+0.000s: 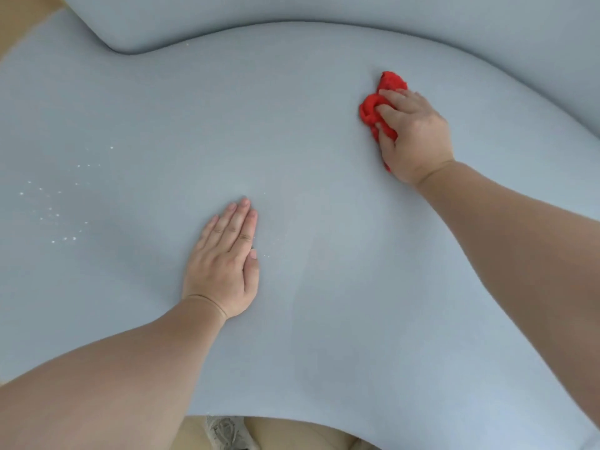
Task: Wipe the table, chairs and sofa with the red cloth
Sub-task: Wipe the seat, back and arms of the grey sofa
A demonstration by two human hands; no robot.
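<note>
Where gripped, red cloth (380, 105) lengthwise away.

We find no text, label, brand, number or sign that can be read anywhere in this view.
</note>
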